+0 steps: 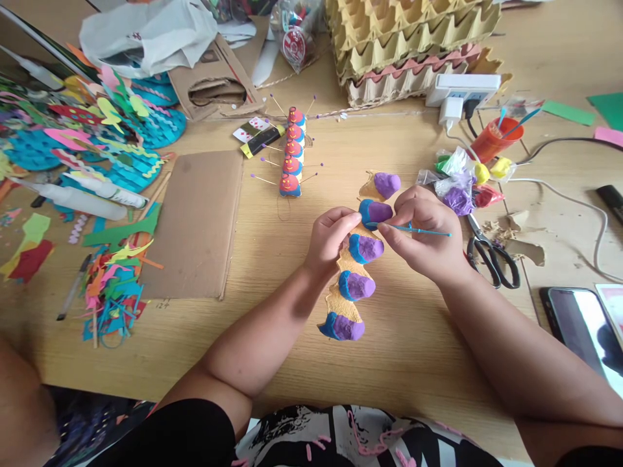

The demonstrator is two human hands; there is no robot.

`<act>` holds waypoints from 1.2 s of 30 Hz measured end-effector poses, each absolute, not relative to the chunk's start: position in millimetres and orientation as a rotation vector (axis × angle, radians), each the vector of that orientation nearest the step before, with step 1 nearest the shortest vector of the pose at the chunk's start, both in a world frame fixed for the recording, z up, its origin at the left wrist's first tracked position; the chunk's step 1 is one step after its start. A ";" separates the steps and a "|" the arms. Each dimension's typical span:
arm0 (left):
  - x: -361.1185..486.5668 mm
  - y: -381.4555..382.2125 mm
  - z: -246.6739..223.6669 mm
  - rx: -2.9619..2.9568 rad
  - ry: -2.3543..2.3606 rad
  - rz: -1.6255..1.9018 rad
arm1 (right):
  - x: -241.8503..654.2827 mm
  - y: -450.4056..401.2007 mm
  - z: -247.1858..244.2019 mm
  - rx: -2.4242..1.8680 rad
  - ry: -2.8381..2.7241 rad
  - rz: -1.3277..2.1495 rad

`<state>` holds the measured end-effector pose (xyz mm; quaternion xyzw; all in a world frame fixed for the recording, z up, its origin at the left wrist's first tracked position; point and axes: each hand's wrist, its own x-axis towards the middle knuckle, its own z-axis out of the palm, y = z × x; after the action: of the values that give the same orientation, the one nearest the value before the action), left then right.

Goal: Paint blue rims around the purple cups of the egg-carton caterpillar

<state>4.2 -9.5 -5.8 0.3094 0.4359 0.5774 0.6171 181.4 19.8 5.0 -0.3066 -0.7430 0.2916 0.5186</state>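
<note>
My left hand (333,237) pinches the edge of an egg carton strip (349,261), whose bumps are coated with purple clay (360,286) and mostly banded with blue clay (345,284). In my right hand (422,233) a thin blue modelling tool (428,231) is held between thumb and fingers. Its tip meets the blue clay on the second bump from the far end. The farthest bump carries purple clay only. Beyond my hands stands a finished-looking caterpillar (293,155) in red and blue, with purple-tipped sticks poking out on both sides.
Cardboard (195,227), paper scraps (114,285) and glue bottles (80,200) lie on the left. Stacked egg trays (413,39) stand at the back. To the right are scissors (491,256), bagged clay (457,181), an orange cup (496,139), a power strip (464,84) and a phone (581,331).
</note>
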 end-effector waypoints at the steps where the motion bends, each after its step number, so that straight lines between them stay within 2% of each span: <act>1: 4.1 -9.5 -6.2 0.712 1.002 1.331 | 181.5 19.6 5.3 -0.741 -1.782 0.708; 36: -3.1 -1.8 -19.8 0.706 0.933 1.310 | 184.3 22.3 2.0 -0.726 -1.730 0.653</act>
<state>-3.1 -1.8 -19.8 0.3094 0.4087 0.5740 0.6386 184.3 22.3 2.0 -0.3061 -0.7295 0.2755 0.5461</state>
